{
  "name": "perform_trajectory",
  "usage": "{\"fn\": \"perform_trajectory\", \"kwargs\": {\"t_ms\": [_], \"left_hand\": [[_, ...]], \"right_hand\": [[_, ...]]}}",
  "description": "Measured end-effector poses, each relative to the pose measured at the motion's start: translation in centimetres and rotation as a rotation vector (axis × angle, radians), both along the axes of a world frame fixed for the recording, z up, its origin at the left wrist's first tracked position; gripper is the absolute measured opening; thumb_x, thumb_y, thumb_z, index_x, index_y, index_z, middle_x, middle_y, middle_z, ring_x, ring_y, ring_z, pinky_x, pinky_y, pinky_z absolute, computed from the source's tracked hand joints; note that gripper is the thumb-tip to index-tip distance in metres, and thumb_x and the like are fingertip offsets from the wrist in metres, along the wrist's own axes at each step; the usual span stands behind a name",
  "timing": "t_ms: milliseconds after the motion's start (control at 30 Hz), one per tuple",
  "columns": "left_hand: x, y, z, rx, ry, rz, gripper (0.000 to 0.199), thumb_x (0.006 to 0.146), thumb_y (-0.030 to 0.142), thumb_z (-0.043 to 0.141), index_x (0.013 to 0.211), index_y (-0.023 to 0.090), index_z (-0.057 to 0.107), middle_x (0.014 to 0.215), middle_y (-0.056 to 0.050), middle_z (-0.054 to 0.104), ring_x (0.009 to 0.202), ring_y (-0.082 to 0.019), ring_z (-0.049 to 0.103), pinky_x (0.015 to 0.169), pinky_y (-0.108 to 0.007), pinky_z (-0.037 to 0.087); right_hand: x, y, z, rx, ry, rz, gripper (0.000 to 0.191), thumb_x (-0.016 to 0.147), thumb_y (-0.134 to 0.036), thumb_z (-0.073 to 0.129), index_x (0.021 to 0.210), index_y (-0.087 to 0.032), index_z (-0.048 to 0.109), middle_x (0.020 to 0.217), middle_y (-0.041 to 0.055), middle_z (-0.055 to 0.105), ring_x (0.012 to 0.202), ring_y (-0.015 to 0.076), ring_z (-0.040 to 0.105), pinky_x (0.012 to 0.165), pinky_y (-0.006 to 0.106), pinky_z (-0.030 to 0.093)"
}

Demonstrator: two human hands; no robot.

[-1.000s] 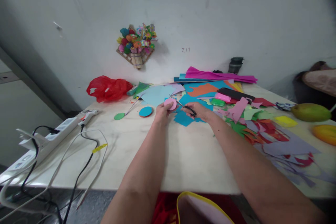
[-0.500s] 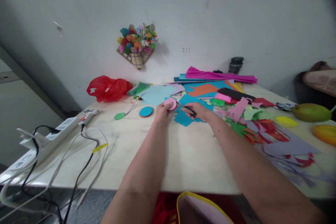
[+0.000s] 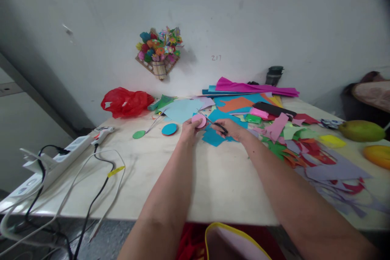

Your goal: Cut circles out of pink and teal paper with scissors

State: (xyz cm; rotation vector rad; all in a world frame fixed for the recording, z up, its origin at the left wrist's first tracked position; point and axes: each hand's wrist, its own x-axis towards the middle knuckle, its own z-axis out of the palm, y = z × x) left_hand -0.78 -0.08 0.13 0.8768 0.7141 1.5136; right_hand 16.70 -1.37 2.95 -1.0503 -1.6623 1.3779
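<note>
Pinched in my left hand [image 3: 189, 129] is a pink paper disc [image 3: 199, 121], held above the middle of the table. My right hand [image 3: 226, 129] is closed round the dark handles of a pair of scissors [image 3: 219, 127]. The scissors' blades point up and left, slightly parted, at the right edge of the disc. Blue paper [image 3: 215, 136] lies beneath the scissors. Left of my left hand is a blue disc [image 3: 169, 129] with an orange rim showing, and farther left a green disc [image 3: 139, 134] lies by a thin stem.
A red plastic bag [image 3: 126, 102] sits at the back left, a power strip [image 3: 63, 160] with cables at the left. Paper scraps [image 3: 319, 154], a black phone [image 3: 272, 109] and two fruits [image 3: 361, 131] are on the right. Flowers [image 3: 160, 48] hang on the wall.
The pink disc and the fingers of my left hand have shifted slightly to the right, closer to the scissors. My right hand has hardly moved.
</note>
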Motion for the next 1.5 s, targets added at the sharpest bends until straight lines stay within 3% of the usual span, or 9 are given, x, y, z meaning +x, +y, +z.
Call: {"fn": "perform_trajectory", "kwargs": {"t_ms": [333,700,1133,1500], "left_hand": [[0.0,-0.1,0.1,-0.017,-0.032,0.026,0.025,0.058,0.015,0.081,0.079,0.006,0.070,0.082,-0.014,0.072,0.083,-0.025,0.070,0.088,-0.043,0.054],[-0.1,0.3,-0.1,-0.027,-0.064,0.041,0.026,0.058,0.014,0.080,0.081,0.007,0.068,0.082,-0.013,0.072,0.087,-0.026,0.070,0.085,-0.041,0.056],[-0.2,0.7,-0.5,-0.002,-0.078,0.048,0.023,0.060,0.014,0.079,0.080,0.007,0.068,0.084,-0.013,0.073,0.077,-0.024,0.071,0.079,-0.039,0.058],[-0.2,0.2,0.1,-0.047,-0.075,0.085,0.023,0.063,0.012,0.076,0.084,0.007,0.067,0.085,-0.014,0.072,0.079,-0.024,0.071,0.080,-0.037,0.057]], "right_hand": [[0.0,0.1,-0.2,0.013,0.010,0.009,0.033,0.071,-0.042,0.072,0.059,-0.019,0.050,0.044,-0.0035,0.045,0.038,0.0080,0.037,0.038,0.024,0.026],[0.0,0.0,-0.1,0.029,-0.011,0.001,0.036,0.063,-0.041,0.078,0.058,-0.018,0.051,0.044,-0.0045,0.045,0.038,0.0069,0.036,0.037,0.023,0.025],[0.0,0.2,-0.2,0.018,-0.021,-0.007,0.031,0.065,-0.038,0.078,0.060,-0.018,0.054,0.045,-0.0043,0.045,0.039,0.0073,0.036,0.037,0.023,0.025],[0.1,0.8,-0.9,0.023,-0.012,0.011,0.033,0.063,-0.038,0.079,0.061,-0.018,0.054,0.046,-0.0042,0.046,0.040,0.0071,0.036,0.037,0.023,0.025]]}}
